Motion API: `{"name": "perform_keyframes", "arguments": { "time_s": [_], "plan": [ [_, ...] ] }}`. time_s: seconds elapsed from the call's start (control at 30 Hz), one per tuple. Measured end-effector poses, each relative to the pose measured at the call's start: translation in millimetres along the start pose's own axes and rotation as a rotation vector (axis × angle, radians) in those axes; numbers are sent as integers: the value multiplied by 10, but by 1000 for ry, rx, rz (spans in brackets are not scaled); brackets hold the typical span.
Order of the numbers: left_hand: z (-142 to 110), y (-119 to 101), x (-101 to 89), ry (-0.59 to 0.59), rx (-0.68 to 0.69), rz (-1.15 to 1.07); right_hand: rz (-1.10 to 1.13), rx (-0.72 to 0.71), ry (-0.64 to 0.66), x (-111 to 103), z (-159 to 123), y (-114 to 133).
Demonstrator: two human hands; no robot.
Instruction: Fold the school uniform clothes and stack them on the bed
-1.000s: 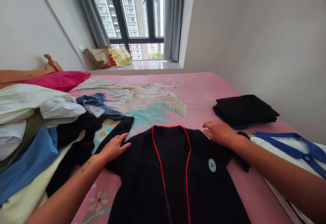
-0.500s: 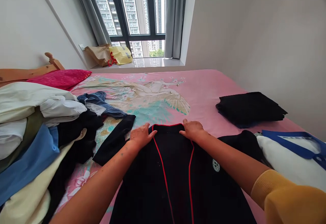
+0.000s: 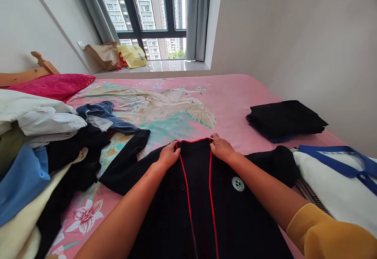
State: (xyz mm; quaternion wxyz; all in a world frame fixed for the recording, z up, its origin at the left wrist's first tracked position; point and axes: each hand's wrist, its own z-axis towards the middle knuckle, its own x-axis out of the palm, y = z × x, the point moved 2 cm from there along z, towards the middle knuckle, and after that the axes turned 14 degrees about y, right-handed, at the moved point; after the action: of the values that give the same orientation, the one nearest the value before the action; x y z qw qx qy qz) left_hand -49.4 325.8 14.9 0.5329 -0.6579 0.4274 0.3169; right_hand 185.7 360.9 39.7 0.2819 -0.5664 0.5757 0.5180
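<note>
A black jacket point(image 3: 173, 212) with red piping and a round white emblem lies spread out, front side up, on the pink bed. Its collar points toward the window. My left hand point(image 3: 169, 155) pinches the left side of the collar, thumb and fingers closed on the edge. On the other side of the collar, my right hand point(image 3: 221, 147) grips the matching corner the same way. Between them the collar edge is drawn fairly straight. One sleeve extends to the left and bends; the other, partly behind my right forearm, reaches right to the white garment.
A heap of mixed clothes point(image 3: 38, 145) covers the left side, with blue jeans point(image 3: 107, 117) at its far edge. Folded black clothes point(image 3: 285, 119) sit at the right. Nearer is a white shirt with a blue collar point(image 3: 338, 172). A red pillow point(image 3: 53, 85) lies by the headboard.
The view has shifted a little. The jacket's front edges lie closer together and its left sleeve is more spread out. Both hands still hold the collar.
</note>
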Motion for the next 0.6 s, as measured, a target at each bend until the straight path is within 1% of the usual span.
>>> {"name": "perform_keyframes", "arguments": {
  "time_s": [0.1, 0.13, 0.17, 0.2, 0.27, 0.3, 0.37, 0.47, 0.6],
  "plan": [
    [-315, -116, 23, -111, 67, 49, 79, -106, -88, 89, -276, 83],
    [-431, -160, 26, -125, 70, 84, 95, -129, -85, 123, -375, 112],
    [-541, -204, 36, -104, 59, 127, 98, -139, -55, 168, -471, 140],
    [-641, -248, 55, -49, 39, 176, 88, -135, -5, 221, -559, 163],
    [-804, -328, 114, 117, -7, 268, 54, -101, 82, 340, -708, 191],
    [-865, -361, 145, 191, -24, 307, 34, -74, 107, 396, -768, 193],
    [-950, -410, 192, 288, -47, 361, -12, -8, 128, 484, -862, 180],
    [-1012, -443, 220, 360, -72, 387, -83, 42, 172, 541, -955, 170],
    [-1066, -463, 246, 397, -107, 379, -139, 38, 228, 529, -1024, 256]
  ]
}}
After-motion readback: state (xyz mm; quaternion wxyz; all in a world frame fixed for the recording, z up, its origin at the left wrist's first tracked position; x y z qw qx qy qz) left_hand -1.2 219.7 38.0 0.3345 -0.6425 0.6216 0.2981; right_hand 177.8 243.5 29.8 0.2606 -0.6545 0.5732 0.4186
